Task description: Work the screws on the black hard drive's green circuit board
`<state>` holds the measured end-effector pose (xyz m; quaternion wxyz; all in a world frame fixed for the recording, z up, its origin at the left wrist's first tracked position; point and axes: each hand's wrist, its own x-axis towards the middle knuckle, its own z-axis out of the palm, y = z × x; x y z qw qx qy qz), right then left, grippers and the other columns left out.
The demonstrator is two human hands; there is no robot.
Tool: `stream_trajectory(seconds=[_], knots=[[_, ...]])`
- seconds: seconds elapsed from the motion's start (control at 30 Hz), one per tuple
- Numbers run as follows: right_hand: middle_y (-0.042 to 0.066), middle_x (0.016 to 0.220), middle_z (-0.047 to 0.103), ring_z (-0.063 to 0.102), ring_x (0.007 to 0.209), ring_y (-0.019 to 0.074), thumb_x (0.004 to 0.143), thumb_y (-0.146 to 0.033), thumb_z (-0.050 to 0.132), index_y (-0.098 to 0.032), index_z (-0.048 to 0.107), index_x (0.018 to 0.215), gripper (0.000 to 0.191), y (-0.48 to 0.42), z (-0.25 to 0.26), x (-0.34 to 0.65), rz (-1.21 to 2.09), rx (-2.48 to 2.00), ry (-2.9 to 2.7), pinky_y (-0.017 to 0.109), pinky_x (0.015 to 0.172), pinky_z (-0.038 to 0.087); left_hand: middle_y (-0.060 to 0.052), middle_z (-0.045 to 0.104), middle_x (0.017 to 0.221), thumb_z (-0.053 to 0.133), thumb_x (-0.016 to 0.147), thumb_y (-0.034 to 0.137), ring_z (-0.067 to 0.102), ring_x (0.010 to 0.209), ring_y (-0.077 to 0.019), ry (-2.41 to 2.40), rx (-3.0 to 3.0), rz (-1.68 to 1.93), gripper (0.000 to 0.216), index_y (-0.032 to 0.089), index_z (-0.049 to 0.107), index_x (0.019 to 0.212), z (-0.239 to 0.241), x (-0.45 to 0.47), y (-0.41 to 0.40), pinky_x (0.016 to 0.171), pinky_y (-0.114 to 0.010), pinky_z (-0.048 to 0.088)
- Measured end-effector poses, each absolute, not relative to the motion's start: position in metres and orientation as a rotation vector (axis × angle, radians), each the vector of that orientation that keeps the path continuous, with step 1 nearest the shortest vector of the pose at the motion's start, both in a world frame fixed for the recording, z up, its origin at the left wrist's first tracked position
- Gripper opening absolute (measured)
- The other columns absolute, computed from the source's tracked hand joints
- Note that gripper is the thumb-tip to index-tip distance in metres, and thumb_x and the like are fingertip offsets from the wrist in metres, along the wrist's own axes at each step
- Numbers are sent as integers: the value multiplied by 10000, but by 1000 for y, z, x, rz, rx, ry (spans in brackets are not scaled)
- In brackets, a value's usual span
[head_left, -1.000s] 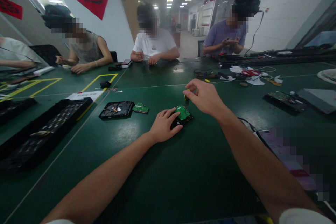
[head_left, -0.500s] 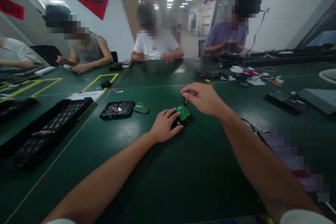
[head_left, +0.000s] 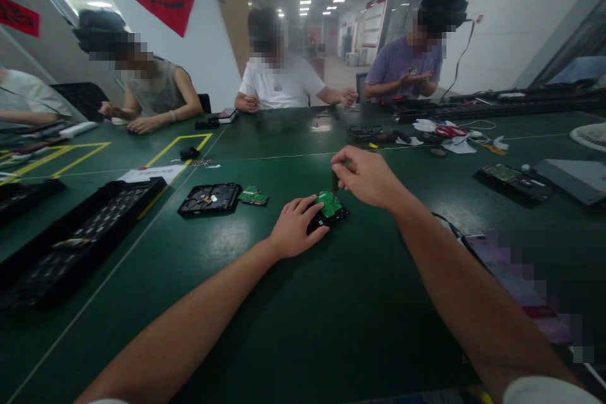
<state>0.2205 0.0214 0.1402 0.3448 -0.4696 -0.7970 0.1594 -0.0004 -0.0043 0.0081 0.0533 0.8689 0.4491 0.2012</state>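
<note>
My left hand (head_left: 298,225) steadies a hard drive (head_left: 326,222) against the table, its fingers on one side and the thumb along the near edge. On top of that drive is a green circuit board (head_left: 329,203). My right hand (head_left: 360,175) is closed on the upper end of a small upright screwdriver (head_left: 334,180), whose tip comes down at the board. Off to the left lie another dark hard drive case (head_left: 209,199) and a loose green circuit board (head_left: 254,196).
A long black tray (head_left: 80,240) lies at the left. To the right are another drive with a board (head_left: 514,183), a grey metal box (head_left: 570,180) and a purple-pink sheet (head_left: 516,278). Cables and papers (head_left: 445,134) lie farther back. Several people sit across the green table (head_left: 293,328).
My right hand's grip on the screwdriver has shifted slightly; my left hand keeps its place on the drive. The person opposite in white has stretched one arm out toward the right.
</note>
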Motion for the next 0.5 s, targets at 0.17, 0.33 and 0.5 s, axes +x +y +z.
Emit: stream_trajectory(seconds=[0.17,0.33,0.5], knots=[[57,994,720,659,788,192,971,-332,599,-225,712,951,157,24,141,223,281,-1206,-2119,337,762,496,-114,478,1595,551,959,622,445,1425,-360,1364,2641,615,672,250,524,1517,8,0,-5,1185,-574,364],[58,1009,748,675,794,195,955,-261,603,-216,697,1056,145,26,139,225,333,-1182,-2101,333,749,498,-121,477,1595,535,967,622,445,1425,-356,1368,2650,612,673,230,526,1515,9,0,-6,1190,-564,360],[61,986,760,678,817,205,915,-328,692,-209,702,1010,152,26,138,225,309,-1196,-2053,339,761,503,-115,477,1595,547,963,617,448,1426,-353,1368,2644,609,663,251,523,1515,9,0,-5,1186,-569,364]])
